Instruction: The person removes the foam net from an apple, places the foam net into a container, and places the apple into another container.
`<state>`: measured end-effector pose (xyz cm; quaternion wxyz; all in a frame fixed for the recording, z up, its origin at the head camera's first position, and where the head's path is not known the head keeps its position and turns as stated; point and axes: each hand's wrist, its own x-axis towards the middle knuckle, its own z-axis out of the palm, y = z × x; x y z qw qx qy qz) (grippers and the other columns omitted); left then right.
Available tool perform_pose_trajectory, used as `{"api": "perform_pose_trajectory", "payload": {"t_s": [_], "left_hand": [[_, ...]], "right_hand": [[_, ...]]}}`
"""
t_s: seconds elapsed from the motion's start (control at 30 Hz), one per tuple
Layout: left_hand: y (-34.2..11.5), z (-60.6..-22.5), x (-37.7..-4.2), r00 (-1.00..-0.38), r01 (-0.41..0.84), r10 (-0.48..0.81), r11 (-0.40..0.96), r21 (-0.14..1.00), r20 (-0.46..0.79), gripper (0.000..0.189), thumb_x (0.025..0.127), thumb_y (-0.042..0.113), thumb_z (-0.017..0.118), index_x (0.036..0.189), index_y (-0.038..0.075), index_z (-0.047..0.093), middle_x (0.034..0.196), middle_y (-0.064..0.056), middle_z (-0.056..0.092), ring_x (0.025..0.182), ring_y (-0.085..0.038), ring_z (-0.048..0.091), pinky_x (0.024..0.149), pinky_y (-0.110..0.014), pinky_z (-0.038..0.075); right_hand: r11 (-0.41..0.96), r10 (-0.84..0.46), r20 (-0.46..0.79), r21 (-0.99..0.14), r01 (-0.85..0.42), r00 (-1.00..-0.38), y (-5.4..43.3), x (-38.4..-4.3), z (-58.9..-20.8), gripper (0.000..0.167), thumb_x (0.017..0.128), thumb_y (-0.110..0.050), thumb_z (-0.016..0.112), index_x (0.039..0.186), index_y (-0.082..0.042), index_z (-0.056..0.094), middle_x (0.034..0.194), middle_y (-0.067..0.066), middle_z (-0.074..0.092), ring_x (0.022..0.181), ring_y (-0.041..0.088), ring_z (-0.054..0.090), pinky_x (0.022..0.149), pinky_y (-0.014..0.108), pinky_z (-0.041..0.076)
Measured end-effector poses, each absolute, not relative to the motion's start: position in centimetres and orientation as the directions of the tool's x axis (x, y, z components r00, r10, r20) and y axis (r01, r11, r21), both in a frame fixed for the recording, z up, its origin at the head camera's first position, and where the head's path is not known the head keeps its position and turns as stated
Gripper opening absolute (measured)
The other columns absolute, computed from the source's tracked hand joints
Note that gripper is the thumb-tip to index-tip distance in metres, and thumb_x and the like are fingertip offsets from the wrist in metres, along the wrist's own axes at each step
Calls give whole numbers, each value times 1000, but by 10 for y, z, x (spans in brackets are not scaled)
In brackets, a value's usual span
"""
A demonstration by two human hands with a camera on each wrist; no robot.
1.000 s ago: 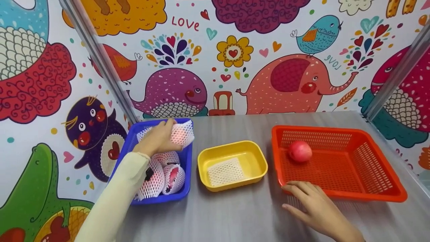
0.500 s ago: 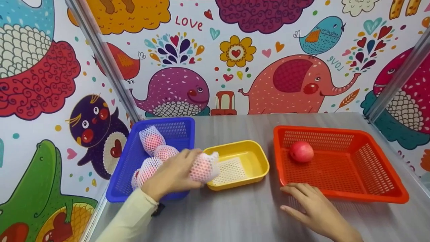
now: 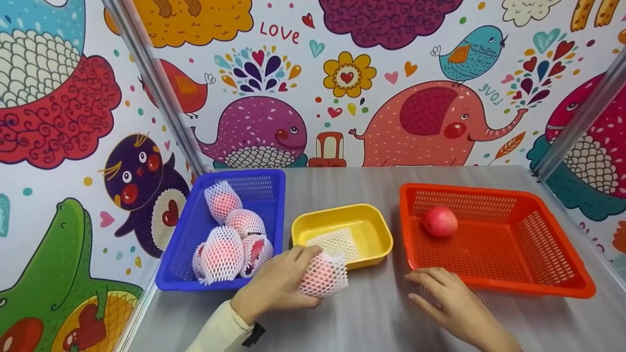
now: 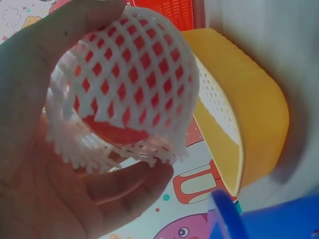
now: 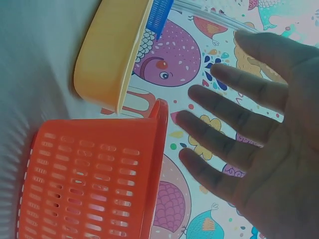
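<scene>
My left hand (image 3: 281, 283) grips a red apple (image 4: 134, 74) wrapped in a white foam net, just in front of the yellow tray (image 3: 374, 252). In the left wrist view the net's open end shows a bare patch of red skin, with thumb and fingers curled around the sides. An empty foam net (image 3: 337, 243) lies flat in that tray. My right hand (image 3: 457, 305), fingers spread and holding nothing, is at the near left corner of the red basket (image 3: 547, 286). One bare apple (image 3: 439, 221) sits inside this basket, toward its left wall.
On the left stands a blue basket (image 3: 171, 283) with several net-wrapped apples (image 3: 222, 254). The grey table (image 3: 371, 313) carries all three containers and ends against printed cartoon walls (image 3: 386, 58) at the back and sides.
My left hand has lifted a net-wrapped apple out of the blue basket and brought it right and nearer, to the front of the yellow tray. The right hand has barely moved.
</scene>
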<state>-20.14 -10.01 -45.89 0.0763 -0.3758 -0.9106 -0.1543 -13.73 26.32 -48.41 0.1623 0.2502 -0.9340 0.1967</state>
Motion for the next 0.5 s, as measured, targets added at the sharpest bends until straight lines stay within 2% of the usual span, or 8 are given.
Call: {"api": "perform_pose_trajectory", "payload": {"t_s": [0.1,0.13,0.23,0.3,0.33,0.4,0.5], "left_hand": [[-98,-459,-200,-706,708,663,665,238,247,90,68,55,83,139,14,47,116,-5,60,95,-21,63,83,-38,55],[-97,-459,-200,-707,707,663,665,242,244,90,68,55,83,140,14,47,117,-4,60,95,-21,63,84,-37,55],[-93,-459,-198,-708,706,666,662,252,233,90,69,55,83,140,14,47,118,-5,60,96,-20,62,86,-37,54],[-90,-460,-196,-701,713,673,652,257,237,90,68,55,83,140,14,47,118,-5,60,97,-20,62,87,-37,53],[-89,-460,-195,-696,718,677,647,257,241,90,68,55,83,140,15,47,118,-4,60,97,-19,62,87,-37,53],[-86,-461,-193,-677,736,689,629,252,258,91,68,56,83,140,15,47,117,-3,60,97,-18,62,86,-36,53],[-80,-463,-190,-646,764,708,599,242,287,91,67,57,83,140,15,48,116,-2,60,97,-16,61,85,-34,53]], "right_hand": [[738,-447,527,-240,-631,-723,262,-141,-487,37,80,-16,84,114,-23,69,112,-14,64,100,9,60,80,37,53],[720,-454,554,-232,-654,-698,261,-142,-489,32,84,-19,82,113,-22,69,111,-13,65,99,9,60,80,34,52],[685,-457,585,-250,-685,-670,258,-146,-493,17,96,-31,69,110,-21,70,108,-12,65,97,9,61,83,25,50],[650,-455,614,-265,-712,-644,254,-148,-497,22,101,-37,59,108,-20,70,106,-10,66,94,10,62,84,19,48],[630,-453,625,-280,-724,-636,251,-149,-499,22,101,-36,58,108,-19,70,105,-9,66,93,10,62,85,17,48],[588,-448,643,-311,-746,-621,246,-151,-503,12,96,-21,69,107,-17,70,103,-6,66,90,11,64,83,15,49],[541,-433,650,-367,-757,-625,239,-153,-508,32,82,1,79,107,-18,70,101,-6,66,85,11,65,78,15,50]]}}
